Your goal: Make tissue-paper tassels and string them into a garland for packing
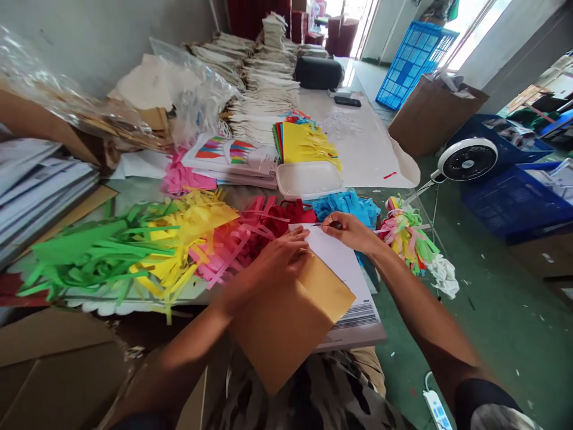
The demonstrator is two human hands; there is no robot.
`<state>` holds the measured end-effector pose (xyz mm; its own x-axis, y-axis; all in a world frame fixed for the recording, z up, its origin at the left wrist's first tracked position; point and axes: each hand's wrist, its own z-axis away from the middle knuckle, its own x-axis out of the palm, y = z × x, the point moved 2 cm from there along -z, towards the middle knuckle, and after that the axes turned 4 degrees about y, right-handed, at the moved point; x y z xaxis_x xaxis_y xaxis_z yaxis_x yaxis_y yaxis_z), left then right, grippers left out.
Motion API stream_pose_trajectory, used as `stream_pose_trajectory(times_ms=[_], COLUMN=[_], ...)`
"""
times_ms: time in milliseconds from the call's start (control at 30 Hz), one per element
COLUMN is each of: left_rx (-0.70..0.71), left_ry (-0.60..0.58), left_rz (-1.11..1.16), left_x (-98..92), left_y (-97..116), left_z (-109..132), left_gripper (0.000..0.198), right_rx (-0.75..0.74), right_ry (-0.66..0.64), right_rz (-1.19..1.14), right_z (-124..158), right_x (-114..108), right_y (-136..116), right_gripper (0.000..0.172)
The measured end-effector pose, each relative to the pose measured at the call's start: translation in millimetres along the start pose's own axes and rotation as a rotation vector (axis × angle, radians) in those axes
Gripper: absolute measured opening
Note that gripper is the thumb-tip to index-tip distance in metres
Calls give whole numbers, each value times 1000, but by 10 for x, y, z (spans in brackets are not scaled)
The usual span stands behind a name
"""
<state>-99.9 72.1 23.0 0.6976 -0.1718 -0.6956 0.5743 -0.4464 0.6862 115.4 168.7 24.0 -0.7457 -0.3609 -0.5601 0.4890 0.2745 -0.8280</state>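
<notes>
My left hand (286, 254) lies with its fingers stretched out over the top edge of a white printed stack of paper (333, 254). An orange-brown paper sheet (286, 328) slants beneath that palm and hangs toward my lap. My right hand (347, 230) is closed in a pinch at the stack's top corner. A thin dark sliver shows by its fingertips, too small to name. Close beyond the hands are fringed paper bundles in dark red (289, 218) and blue (349, 206). Pink (228, 248), yellow (192, 221) and green (94, 251) fringes spread to the left.
A white plastic tray (308, 180) stands behind the fringes, near yellow fringed sheets (307, 142) and printed packs (230, 155). White paper bundles (264, 89) are piled farther back. A fan (468, 158) and blue crates (514, 203) are on the right; a cardboard box (58, 370) is lower left.
</notes>
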Motion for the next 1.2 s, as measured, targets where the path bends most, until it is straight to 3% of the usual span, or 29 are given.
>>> stream_pose_trajectory(times_ms=[267,700,767,867,933,1033,1100,1200], left_rx=[35,32,36,38,56,57,20,-41], left_ry=[46,79,92,86,83,76,83,100], left_rz=[16,5,5,17,34,47,37,31], left_x=[28,23,22,26,28,42,54,53], left_y=[9,27,25,9,-2,-22,-40,-57], left_z=[8,35,35,26,19,19,22,13], left_gripper=[18,20,20,21,21,24,23,21], right_rx=[20,-60,-65,-54,-110,-309,-387,-400], right_ry=[-30,58,85,227,286,120,17,22], right_rz=[153,375,448,599,647,662,695,749], right_z=[-120,24,64,145,198,252,277,337], right_x=[110,188,197,184,169,158,118,8], right_y=[9,-96,-161,-247,-266,-218,-160,-120], right_gripper=[17,5,12,43,46,28,32,37])
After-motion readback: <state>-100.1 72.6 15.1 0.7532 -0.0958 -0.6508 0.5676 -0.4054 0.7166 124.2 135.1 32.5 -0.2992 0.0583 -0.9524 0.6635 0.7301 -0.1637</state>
